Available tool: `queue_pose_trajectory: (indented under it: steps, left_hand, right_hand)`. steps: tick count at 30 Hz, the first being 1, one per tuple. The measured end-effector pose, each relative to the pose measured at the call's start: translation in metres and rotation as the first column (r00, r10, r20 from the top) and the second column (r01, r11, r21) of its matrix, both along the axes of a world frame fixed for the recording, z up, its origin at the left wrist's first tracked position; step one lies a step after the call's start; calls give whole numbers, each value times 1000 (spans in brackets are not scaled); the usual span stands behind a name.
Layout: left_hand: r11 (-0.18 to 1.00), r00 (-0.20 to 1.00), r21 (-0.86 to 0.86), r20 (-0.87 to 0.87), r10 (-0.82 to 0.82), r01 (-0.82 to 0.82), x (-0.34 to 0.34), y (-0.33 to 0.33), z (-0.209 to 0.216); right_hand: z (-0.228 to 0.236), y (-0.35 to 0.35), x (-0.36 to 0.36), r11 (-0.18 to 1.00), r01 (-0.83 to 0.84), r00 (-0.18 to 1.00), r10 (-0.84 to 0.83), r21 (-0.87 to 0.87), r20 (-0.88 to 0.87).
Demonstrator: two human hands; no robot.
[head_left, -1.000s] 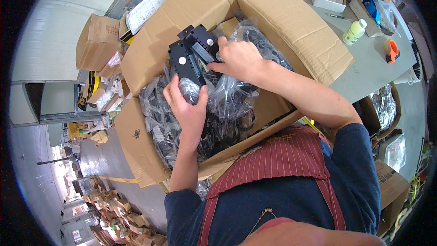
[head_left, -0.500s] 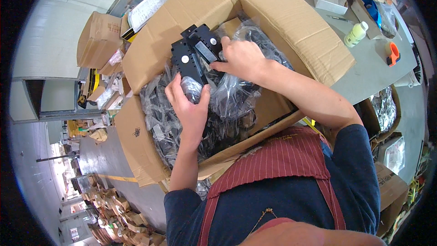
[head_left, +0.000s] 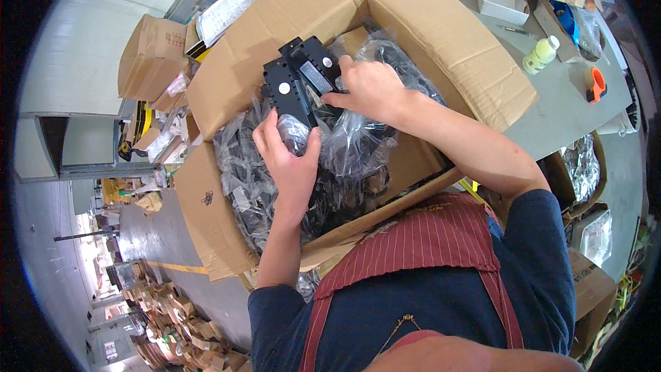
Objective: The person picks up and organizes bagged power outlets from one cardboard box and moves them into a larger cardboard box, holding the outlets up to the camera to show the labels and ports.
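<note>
Cardboard box (head_left: pixel 441 34) full of bagged black parts (head_left: pixel 241 165), both hands' fingers (head_left: pixel 265 139) holding black device (head_left: pixel 299 79)

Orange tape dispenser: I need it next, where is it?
Head view, upper right: the orange tape dispenser lies on the grey table, right of the yellowish bottle.

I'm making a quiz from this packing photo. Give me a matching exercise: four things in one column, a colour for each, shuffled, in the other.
Things:
1. small bottle
2. tape dispenser
3. apron
4. part held by the left hand and right hand: black part

Colours:
A. orange
B. black
C. pale yellow-green
D. dark red stripes

Pairs: 1-C, 2-A, 3-D, 4-B
</note>
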State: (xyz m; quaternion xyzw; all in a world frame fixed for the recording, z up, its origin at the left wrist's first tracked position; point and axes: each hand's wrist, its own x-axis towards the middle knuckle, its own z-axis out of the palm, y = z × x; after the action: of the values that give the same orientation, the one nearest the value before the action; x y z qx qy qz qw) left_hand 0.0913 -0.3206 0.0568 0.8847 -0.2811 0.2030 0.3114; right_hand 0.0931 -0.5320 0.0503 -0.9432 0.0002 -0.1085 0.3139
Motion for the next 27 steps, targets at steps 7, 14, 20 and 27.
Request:
queue_pose_trajectory:
  steps: [7,14,20,27]
  left_hand:
    - [1000,1000,-8,25,2,-2,1,0,-1]
    - [1000,998,1,65,-4,4,1,0,-1]
    - [1000,998,3,64,-2,2,1,-1,0]
    - [1000,997,17,73,8,-9,1,0,0]
  right_hand:
    - [2,0,-1,1000,-4,1000,4,9,-10]
    - [-1,-1,0,1000,-3,1000,3,8,14]
    - [0,-1,0,1000,4,1000,-4,8,-2]
    - [0,0,-1,1000,12,1000,-12,5,2]
